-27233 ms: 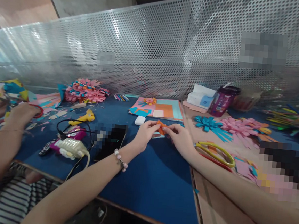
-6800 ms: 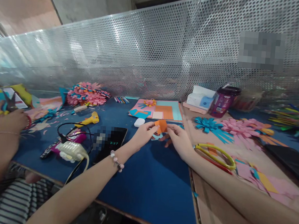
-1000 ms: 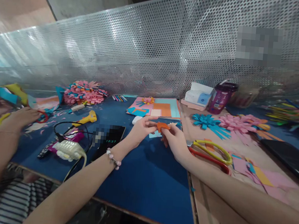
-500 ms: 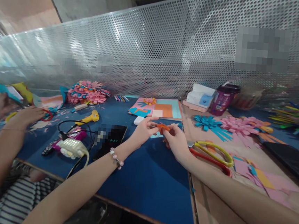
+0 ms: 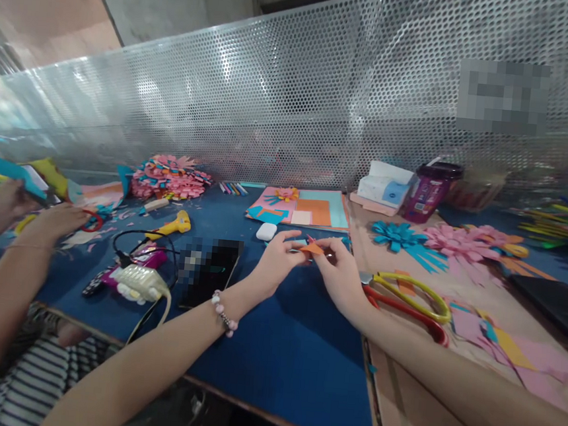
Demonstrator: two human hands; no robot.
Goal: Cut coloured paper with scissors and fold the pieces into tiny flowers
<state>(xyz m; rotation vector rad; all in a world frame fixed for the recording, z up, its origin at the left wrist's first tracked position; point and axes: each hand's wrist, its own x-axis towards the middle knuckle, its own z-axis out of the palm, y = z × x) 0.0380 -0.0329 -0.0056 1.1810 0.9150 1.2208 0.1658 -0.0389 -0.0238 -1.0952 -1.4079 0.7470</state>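
My left hand (image 5: pixel 276 261) and my right hand (image 5: pixel 342 271) meet over the blue mat (image 5: pixel 277 345), each pinching one end of a small folded orange paper piece (image 5: pixel 312 248). The fingers of both hands are closed on it. A bead bracelet (image 5: pixel 224 314) sits on my left wrist. Light blue paper scraps lie on the mat just behind the piece.
Yellow and red scissors (image 5: pixel 409 295) lie right of my right hand. A phone (image 5: pixel 209 267), a power strip (image 5: pixel 139 281) and a yellow glue gun (image 5: pixel 169 225) are to the left. Paper flowers (image 5: pixel 453 241), coloured sheets (image 5: pixel 309 210), a tissue pack (image 5: pixel 383 185) and a purple cup (image 5: pixel 429 189) stand behind. Another person's hands (image 5: pixel 49 222) work at far left.
The orange piece now lies flatter and lower between my fingertips than a second ago. My hands have stayed in place. The other person's hands at the left have shifted slightly.
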